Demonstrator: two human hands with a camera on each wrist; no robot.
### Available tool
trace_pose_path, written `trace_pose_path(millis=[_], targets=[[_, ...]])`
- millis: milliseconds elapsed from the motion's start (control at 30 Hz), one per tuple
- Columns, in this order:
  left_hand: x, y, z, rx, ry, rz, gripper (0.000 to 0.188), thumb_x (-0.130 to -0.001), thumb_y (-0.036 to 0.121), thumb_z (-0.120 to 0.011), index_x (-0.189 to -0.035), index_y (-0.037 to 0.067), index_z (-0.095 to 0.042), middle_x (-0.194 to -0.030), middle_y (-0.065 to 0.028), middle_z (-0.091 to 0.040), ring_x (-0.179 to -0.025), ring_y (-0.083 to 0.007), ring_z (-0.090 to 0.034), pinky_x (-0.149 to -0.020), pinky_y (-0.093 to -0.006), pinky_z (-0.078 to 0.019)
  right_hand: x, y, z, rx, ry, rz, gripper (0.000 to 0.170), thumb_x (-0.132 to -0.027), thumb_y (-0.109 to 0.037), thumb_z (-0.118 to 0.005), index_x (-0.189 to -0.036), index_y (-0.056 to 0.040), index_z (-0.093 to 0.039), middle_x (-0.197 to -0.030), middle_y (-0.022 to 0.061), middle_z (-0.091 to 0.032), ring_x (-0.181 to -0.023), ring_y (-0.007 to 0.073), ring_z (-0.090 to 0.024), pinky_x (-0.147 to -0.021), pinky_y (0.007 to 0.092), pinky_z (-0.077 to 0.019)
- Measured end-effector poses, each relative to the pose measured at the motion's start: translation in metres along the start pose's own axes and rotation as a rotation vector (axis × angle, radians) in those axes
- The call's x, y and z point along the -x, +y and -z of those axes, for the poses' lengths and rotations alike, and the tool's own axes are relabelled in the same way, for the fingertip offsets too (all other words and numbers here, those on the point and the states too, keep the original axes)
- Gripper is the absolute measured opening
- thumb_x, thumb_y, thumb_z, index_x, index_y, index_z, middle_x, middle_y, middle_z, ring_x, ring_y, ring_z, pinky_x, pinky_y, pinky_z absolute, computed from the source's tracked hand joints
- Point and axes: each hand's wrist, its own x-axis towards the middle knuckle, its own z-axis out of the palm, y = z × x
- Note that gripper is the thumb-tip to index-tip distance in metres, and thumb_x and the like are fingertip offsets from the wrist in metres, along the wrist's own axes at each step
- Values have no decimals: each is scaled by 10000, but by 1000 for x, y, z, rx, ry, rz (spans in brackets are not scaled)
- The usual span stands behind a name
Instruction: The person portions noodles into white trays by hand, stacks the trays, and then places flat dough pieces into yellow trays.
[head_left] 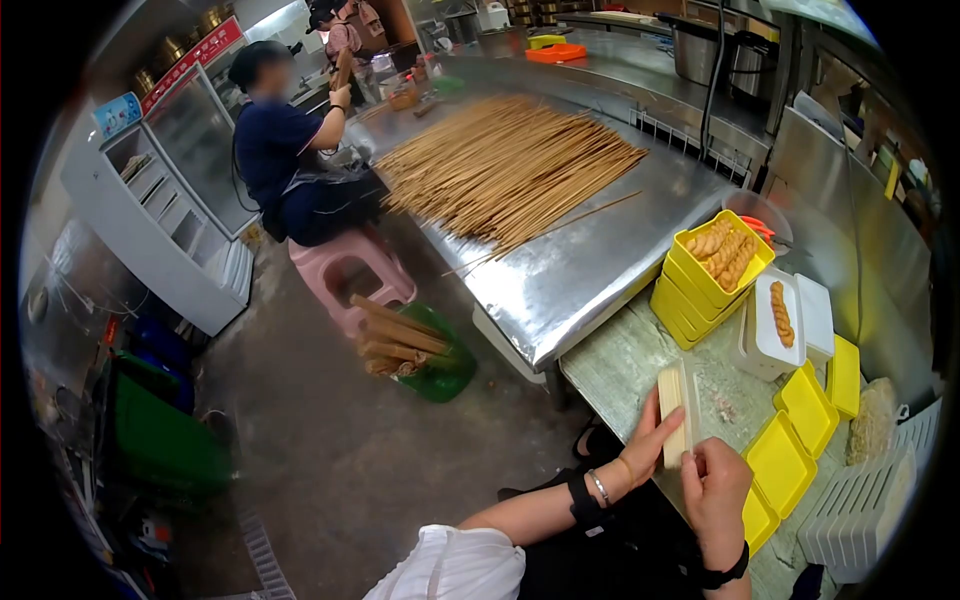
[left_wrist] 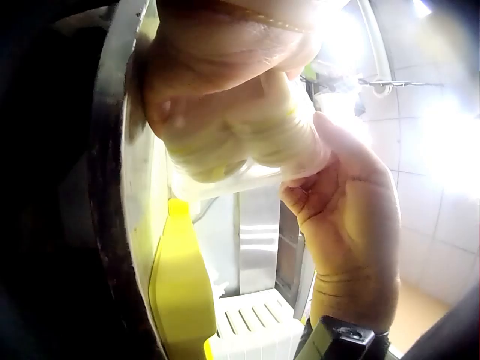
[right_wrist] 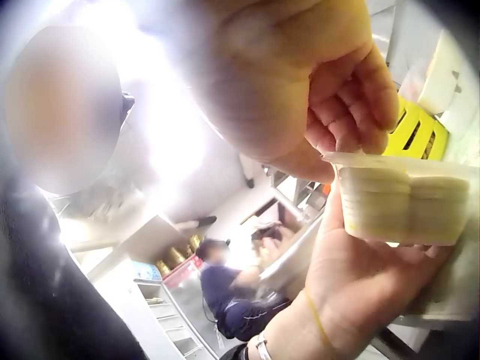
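A clear plastic container [head_left: 676, 410] with pale, round, flat pieces in two stacks is held over the front edge of the worktop. My left hand [head_left: 645, 448] grips it, and the right wrist view shows that palm and fingers under and along the container [right_wrist: 405, 214]. At the near end, my right hand [head_left: 718, 488] has its fingers curled and pinches the corner of the rim. In the left wrist view, the right thumb and fingertips meet at the container's end, while the left hand [left_wrist: 225, 56] covers part of it.
Open yellow boxes [head_left: 780, 465] lie right of my hands. Behind stand yellow crates [head_left: 700, 300] of twisted brown pieces and a white tub [head_left: 770, 345]. Long thin sticks [head_left: 510, 165] cover the steel table [head_left: 600, 260]. A person [head_left: 270, 150] sits left; a green bin [head_left: 445, 365] is below.
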Motion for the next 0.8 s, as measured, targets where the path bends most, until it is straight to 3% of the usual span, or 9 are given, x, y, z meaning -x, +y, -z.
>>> trace_pose_path(millis=[200, 500, 667, 800], targets=[[2, 4, -7, -7, -5, -32, 856, -957, 285, -655, -1576, 106, -92, -1521, -135, -322, -1374, -223, -357, -1110, -348, -343, 3, 9, 3, -64, -2, -65, 153, -830, -119, -679, -777, -33, -565, -677, 148, -539, -639, 358, -569, -563, 431, -425], [3, -9, -12, -32, 55, -36, 909, -907, 199, -726, -1554, 48, -106, -1500, -140, -342, -1334, -225, -419, -1093, -349, -386, -9, 6, 2, 228, 145, 86, 107, -849, -85, -668, -806, -30, -587, -755, 142, -538, -683, 354, -575, -578, 440, -445], [5, -9, -11, -51, 7, -24, 913, -897, 189, -737, -1551, 43, -118, -1496, -129, -355, -1305, -213, -456, -1078, -340, -406, -13, 15, -1, 166, 138, 102, 103, -872, -82, -654, -805, -24, -600, -738, 148, -545, -654, 360, -576, -572, 440, -450], [8, -2, -13, -21, 2, 4, 791, -909, 191, -718, -1523, 50, -240, -1406, -93, -455, -1290, -187, -450, -1087, -338, -383, -14, 21, 6, -26, 64, 34, 119, -886, -78, -640, -798, -2, -615, -727, 166, -559, -648, 374, -575, -578, 434, -444]])
